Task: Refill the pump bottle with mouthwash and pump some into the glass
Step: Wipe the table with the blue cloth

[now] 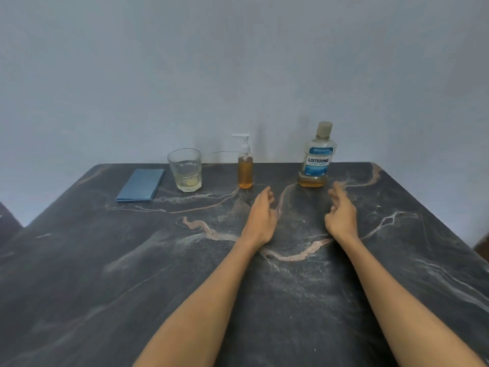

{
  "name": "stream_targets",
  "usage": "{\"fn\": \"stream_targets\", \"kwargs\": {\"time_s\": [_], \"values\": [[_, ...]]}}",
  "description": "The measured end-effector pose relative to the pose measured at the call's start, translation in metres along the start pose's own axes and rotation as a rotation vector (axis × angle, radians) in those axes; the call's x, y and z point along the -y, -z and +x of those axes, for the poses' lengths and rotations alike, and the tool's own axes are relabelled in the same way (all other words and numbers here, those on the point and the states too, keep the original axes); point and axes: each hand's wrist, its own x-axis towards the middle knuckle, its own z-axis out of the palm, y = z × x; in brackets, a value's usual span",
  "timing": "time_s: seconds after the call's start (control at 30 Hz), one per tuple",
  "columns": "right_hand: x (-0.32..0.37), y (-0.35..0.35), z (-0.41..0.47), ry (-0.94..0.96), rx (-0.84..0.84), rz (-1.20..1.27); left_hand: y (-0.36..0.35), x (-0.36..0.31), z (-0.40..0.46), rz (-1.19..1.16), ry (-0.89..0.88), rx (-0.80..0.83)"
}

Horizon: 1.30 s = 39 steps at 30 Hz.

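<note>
Head view: both bare forearms reach over the dark marbled table.
Left hand: fingers loosely curled, holding nothing; pump bottle just beyond it.
Right hand: relaxed, holding nothing; mouthwash bottle beyond, slightly left.
Glass: far left of left hand, a little pale liquid inside.
Blue cloth: beside the glass, farther left.

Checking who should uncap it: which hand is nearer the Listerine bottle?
Right. The right hand is just in front of the Listerine bottle, slightly to its right; the left hand is farther off to its left, nearer the pump bottle.
</note>
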Motion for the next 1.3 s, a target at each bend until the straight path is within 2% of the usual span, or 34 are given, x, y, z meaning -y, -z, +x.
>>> {"fn": "stream_targets", "kwargs": {"time_s": [0.2, 0.43, 0.63, 0.87, 1.03, 1.13, 1.3], "values": [[0.032, -0.017, -0.069, 0.075, 0.107, -0.069, 0.092, 0.021, -0.053, 0.118, 0.037, -0.149], [0.133, -0.104, -0.135, 0.275, 0.395, -0.035, 0.209, 0.049, -0.116, 0.199, 0.156, -0.301], [0.190, -0.175, -0.158, 0.331, 0.560, -0.041, 0.273, 0.075, -0.140, 0.213, 0.214, -0.420], [0.210, -0.247, -0.140, 0.331, 0.662, -0.093, 0.293, 0.111, -0.101, 0.324, 0.217, -0.395], [0.207, -0.301, -0.109, 0.377, 0.702, -0.250, 0.286, 0.136, -0.051, 0.395, 0.235, -0.326], [0.206, -0.329, -0.093, 0.405, 0.658, -0.362, 0.281, 0.143, -0.023, 0.442, 0.255, -0.314], [0.206, -0.346, -0.080, 0.480, 0.692, -0.488, 0.278, 0.144, -0.002, 0.476, 0.339, -0.233]]}}
